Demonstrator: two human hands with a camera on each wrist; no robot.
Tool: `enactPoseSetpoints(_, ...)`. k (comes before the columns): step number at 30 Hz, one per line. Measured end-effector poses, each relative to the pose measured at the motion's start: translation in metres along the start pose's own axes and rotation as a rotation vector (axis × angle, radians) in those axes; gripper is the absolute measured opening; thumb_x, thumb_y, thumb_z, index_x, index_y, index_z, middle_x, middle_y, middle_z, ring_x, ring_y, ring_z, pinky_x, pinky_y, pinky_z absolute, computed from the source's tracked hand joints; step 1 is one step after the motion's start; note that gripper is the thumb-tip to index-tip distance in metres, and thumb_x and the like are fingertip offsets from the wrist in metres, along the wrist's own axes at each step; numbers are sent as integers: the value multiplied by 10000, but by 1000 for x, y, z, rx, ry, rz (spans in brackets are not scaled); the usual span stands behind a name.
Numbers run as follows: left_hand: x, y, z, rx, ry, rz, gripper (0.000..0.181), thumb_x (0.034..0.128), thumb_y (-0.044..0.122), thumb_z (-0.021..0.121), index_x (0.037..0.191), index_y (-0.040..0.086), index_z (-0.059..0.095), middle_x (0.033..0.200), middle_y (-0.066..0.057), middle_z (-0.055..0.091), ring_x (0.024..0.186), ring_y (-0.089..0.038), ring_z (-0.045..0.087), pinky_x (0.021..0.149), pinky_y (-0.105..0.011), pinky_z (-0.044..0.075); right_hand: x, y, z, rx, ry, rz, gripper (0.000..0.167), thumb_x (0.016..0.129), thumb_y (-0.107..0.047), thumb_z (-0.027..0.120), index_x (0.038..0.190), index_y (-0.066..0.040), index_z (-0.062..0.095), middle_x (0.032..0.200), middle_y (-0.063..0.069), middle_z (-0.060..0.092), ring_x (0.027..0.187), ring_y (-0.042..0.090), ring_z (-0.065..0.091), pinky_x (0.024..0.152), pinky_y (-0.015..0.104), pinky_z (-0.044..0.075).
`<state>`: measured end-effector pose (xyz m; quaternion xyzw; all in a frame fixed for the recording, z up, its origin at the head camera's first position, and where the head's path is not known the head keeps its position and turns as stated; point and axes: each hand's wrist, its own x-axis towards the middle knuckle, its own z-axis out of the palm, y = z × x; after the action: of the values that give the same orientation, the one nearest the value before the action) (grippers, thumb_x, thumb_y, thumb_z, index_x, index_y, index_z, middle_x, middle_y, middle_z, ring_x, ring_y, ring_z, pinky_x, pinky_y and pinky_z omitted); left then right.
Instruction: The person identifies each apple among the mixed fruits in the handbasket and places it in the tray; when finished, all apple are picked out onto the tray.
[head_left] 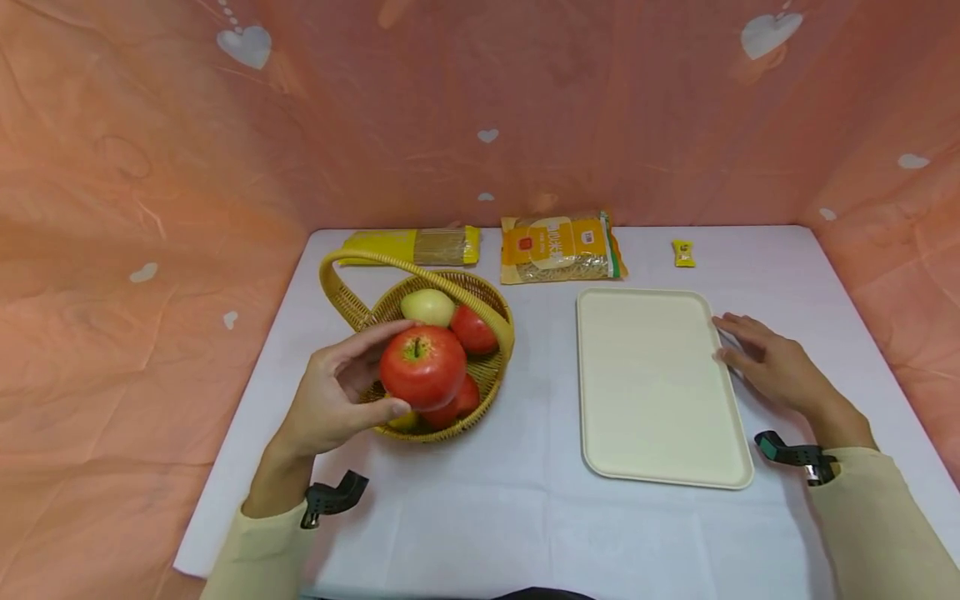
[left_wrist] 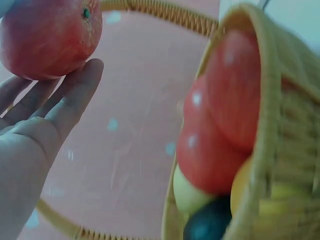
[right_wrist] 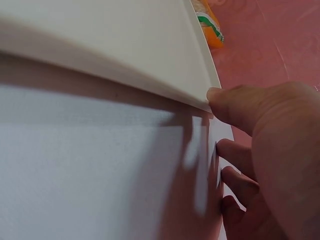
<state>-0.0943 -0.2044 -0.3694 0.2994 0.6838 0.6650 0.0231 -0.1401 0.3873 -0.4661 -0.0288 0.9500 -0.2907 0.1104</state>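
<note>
My left hand (head_left: 327, 400) holds a red apple (head_left: 423, 367) between thumb and fingers, above the near left part of a wicker basket (head_left: 491, 387). In the left wrist view the apple (left_wrist: 50, 37) rests against the fingers of the hand (left_wrist: 37, 130), apart from the fruit in the basket (left_wrist: 272, 130). A pale green fruit (head_left: 427, 307) and red fruits (head_left: 472, 330) lie in the basket. My right hand (head_left: 780, 375) touches the right rim of a cream tray (head_left: 656, 383); in the right wrist view its thumb meets the tray's edge (right_wrist: 150, 45).
A yellow noodle packet (head_left: 442, 247) and an orange-yellow grain bag (head_left: 558, 248) lie along the table's back edge. A small yellow wrapped item (head_left: 683, 253) sits behind the tray. The basket's handle (head_left: 420, 271) arches over its back side.
</note>
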Motion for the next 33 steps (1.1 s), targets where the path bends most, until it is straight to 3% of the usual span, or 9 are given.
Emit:
enactPoseSetpoints(6,10,5,20,-3,-106,28,813,790,-70,938,1518,-64,576,1539,-144,623,1340,-255,670,1109,-384,598,0,0,1,-1,15,-7,663,1131,-353,622,1689,-73,397,1745,329,277,1606,619,195,1201,858,220)
enactPoseSetpoints(12,26,4,41,36,-163,-10,832,763,-78,944,1520,47,625,1516,-129,647,1327,-310,674,1085,-440,618,0,0,1,0,9,1,682,1131,-382,616,1699,-88,380,1752,325,262,1605,623,190,1196,863,219)
enactPoseSetpoints(17,40,-2,66,88,-224,-25,842,779,-56,948,1540,91,620,1500,-82,674,1340,-256,684,1095,-418,614,0,0,0,5,1,11,701,1129,-415,612,1706,-101,370,1759,320,249,1606,627,184,1192,867,216)
enactPoseSetpoints(25,68,-18,118,-59,-283,-22,812,820,-37,934,1553,21,589,1502,-155,678,1358,-228,683,1133,-411,586,0,-1,1,25,0,16,702,1131,-415,608,1700,-77,373,1766,313,234,1627,606,140,1207,861,187)
enactPoseSetpoints(33,91,-39,165,-119,-316,-60,789,845,-8,927,1558,58,594,1520,-117,669,1355,-98,659,1130,-337,580,-1,-3,3,48,-15,55,704,1137,-425,583,1712,-91,352,1782,304,192,1644,589,86,1199,872,171)
